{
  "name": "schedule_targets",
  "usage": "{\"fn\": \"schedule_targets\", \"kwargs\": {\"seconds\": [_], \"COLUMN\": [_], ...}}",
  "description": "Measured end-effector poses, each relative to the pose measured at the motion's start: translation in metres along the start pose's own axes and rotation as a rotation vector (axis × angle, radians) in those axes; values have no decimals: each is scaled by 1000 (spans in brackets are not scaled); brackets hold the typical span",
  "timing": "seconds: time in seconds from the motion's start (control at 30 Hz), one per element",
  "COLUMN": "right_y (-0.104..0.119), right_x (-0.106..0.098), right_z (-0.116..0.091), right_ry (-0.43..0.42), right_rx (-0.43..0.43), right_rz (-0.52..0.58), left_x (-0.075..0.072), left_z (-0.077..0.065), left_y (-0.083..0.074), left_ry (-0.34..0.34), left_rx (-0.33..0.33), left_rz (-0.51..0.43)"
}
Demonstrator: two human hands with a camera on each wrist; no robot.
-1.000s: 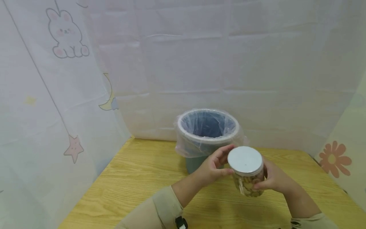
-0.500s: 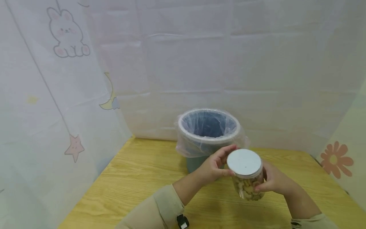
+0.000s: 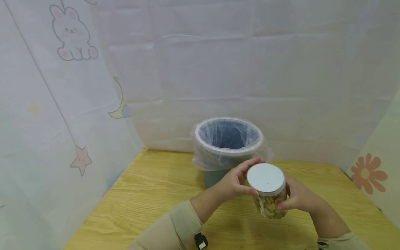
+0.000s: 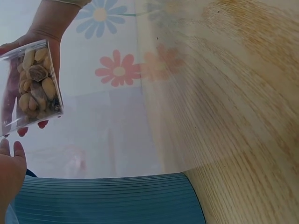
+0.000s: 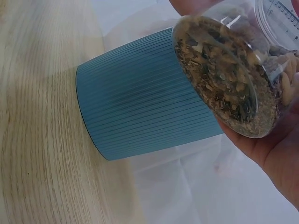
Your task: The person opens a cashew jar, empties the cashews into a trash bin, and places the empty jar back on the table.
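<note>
In the head view, a clear plastic jar with a round white lid is held above the table. My right hand grips its body from the right, thumb across the front. My left hand is curled about the lid's left edge, thumb in front and fingers behind. Nut-like pieces fill much of the jar in the left wrist view. Dark crumbs cover the jar's bottom in the right wrist view. The far side of the lid, and the fingers there, are partly hidden.
Just behind the hands stands a blue-green ribbed bin lined with a clear plastic bag. It rests on a wood-grain table. Printed white sheets enclose the table's back and sides.
The jar has sunk slightly and shifted a little left, its lid now tipped more toward the head camera. Both hands keep their hold on it and have barely moved.
</note>
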State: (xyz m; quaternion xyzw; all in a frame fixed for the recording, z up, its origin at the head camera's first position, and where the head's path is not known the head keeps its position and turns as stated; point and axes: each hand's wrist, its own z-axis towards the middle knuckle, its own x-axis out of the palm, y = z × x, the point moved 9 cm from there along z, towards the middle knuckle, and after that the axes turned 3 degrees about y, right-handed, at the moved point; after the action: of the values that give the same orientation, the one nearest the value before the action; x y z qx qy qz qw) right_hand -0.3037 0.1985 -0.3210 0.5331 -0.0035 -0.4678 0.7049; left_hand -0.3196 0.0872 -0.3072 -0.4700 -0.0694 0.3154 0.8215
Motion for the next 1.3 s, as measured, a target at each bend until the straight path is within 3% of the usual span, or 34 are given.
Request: {"fn": "schedule_targets", "kwargs": {"seconds": [0.33,0.6,0.77,0.9,1.13,1.3], "right_y": [-2,-3,1,4,8,6], "right_x": [-3,-12,-14,-14,-10,-6], "right_z": [3,1,1,1,2,2], "right_ry": [-57,-152,-176,-178,-93,-45], "right_rx": [55,106,92,72,0,-4], "right_rz": [-50,-225,-258,-229,-123,-69], "left_x": [-3,-5,-6,-6,-5,-5], "left_z": [1,0,-1,-2,-1,-1], "left_y": [0,-2,-3,-2,-8,-8], "left_ry": [-89,-166,-141,-98,-43,-30], "left_rx": [-48,-70,-43,5,98,111], "left_rz": [27,55,39,-33,-76,-102]}}
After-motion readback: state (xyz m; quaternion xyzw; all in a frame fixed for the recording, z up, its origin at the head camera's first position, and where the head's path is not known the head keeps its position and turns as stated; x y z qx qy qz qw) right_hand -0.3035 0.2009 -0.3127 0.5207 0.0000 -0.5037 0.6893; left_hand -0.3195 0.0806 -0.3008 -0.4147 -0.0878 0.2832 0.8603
